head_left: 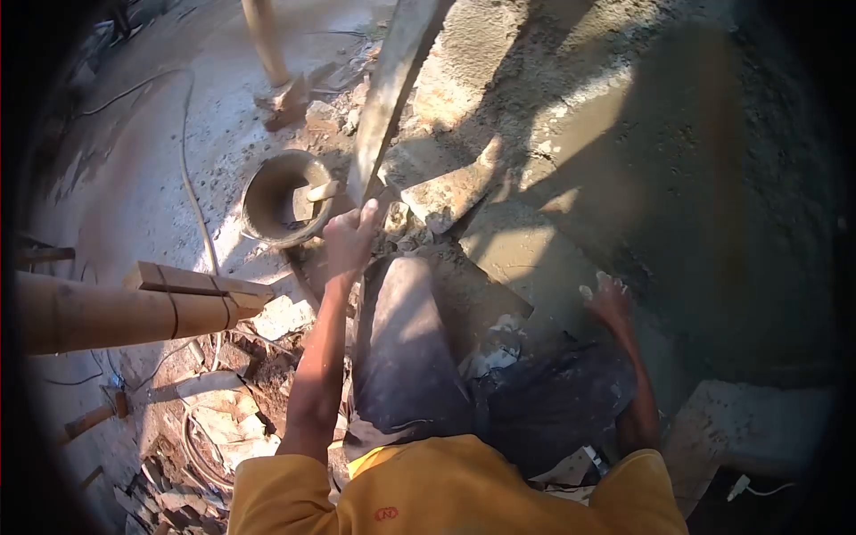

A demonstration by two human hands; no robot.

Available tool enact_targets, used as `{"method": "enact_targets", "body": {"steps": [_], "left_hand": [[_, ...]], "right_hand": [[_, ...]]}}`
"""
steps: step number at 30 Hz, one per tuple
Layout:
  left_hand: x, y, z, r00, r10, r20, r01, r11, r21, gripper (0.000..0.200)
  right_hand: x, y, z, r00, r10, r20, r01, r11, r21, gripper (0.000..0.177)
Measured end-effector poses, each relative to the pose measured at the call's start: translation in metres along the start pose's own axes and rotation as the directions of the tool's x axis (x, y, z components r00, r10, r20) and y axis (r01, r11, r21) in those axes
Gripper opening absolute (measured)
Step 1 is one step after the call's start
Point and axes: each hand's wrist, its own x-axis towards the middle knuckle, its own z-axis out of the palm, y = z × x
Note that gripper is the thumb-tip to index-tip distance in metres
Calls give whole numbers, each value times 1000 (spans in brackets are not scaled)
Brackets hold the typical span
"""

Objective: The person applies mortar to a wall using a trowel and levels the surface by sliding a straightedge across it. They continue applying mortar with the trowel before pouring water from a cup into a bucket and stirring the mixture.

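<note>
My left hand (349, 239) is closed at the lower end of a long, mortar-smeared board (382, 111), thumb pointing up along it. Just left of that hand stands a round bucket (252, 203), with a wooden-handled tool (323, 191) in it. My right hand (610, 301) is out past my right knee, its fingers apart and the tips coated in pale mortar. Beneath and beyond it spreads a wet, smoothed mortar surface (571, 223). A flat, mortar-covered piece (453, 192) lies between the board and that wet surface.
Bamboo poles (107, 314) with a tied timber (201, 283) jut in from the left. An upright post (265, 45) stands behind the bucket. A cable (189, 169) crosses the ground. Broken rubble (227, 410) lies at lower left, and a pale block (753, 423) at lower right.
</note>
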Motion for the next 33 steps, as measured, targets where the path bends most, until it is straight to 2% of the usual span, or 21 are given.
{"method": "enact_targets", "body": {"steps": [1,3,4,6,7,8,9,10,11,12,13,15,16,18,19,22,24,26,29,31,33], "left_hand": [[-40,-2,-13,997,-68,35,70,994,-82,51],[-84,-129,-4,991,-107,-78,92,981,-173,59],[-110,-167,-19,969,-241,-50,231,961,-153,52],[-163,-294,-51,966,-259,3,227,841,-491,35],[-175,-260,-66,810,-578,-98,466,736,-491,44],[-182,-273,-93,711,-691,-131,575,678,-457,49],[-188,-300,-116,676,-693,-251,443,654,-613,50],[-201,-290,-143,823,-435,-365,188,816,-547,53],[-171,-240,-176,626,-613,-481,289,756,-587,66],[-174,-231,-194,676,-241,-696,25,952,-306,79],[-160,-150,-214,670,-167,-723,3,975,-223,86],[-135,-102,-256,475,32,-879,-227,970,-87,67],[-122,-62,-260,367,98,-925,-289,957,-14,59],[-105,-20,-262,233,221,-947,-417,903,108,47],[-101,-17,-270,204,114,-972,-572,820,-24,46],[-109,-13,-272,327,128,-936,-578,811,-91,40],[-118,-31,-282,408,181,-895,-525,848,-68,42],[-132,-31,-283,498,121,-859,-513,840,-179,39],[-143,-37,-304,526,203,-826,-463,883,-78,45],[-151,-28,-328,528,265,-807,-516,855,-57,54],[-156,-7,-362,483,210,-850,-622,766,-164,65]], "right_hand": [[-14,0,4,976,27,217,-43,997,68,53],[-39,7,66,977,131,170,-198,853,482,48],[-54,-3,81,956,236,176,-294,796,529,43],[-73,-21,117,934,299,198,-357,731,582,36],[-78,-25,145,942,259,212,-335,733,592,34],[-86,-41,185,934,331,135,-340,710,616,32],[-91,-63,198,920,379,94,-357,717,599,31],[-96,-87,201,903,427,53,-375,721,583,31],[-100,-93,183,898,424,113,-409,713,570,31],[-105,-100,162,891,420,173,-441,707,553,31],[-100,-94,145,892,345,291,-452,676,582,31],[-80,-91,126,912,97,398,-384,543,747,32],[-65,-81,91,921,-65,384,-248,663,706,34],[-40,-64,97,923,-57,380,-285,561,777,34],[-25,-57,70,914,-106,392,-266,574,774,20],[22,-41,18,933,-262,246,1,687,726,49],[59,-45,-24,923,-352,156,235,836,496,45],[81,-90,-87,916,-373,149,284,863,417,48],[144,-134,-105,856,-499,131,363,763,535,51],[100,-209,-161,831,-557,6,522,782,341,48],[111,-247,-158,603,-787,-131,789,564,242,44]]}}
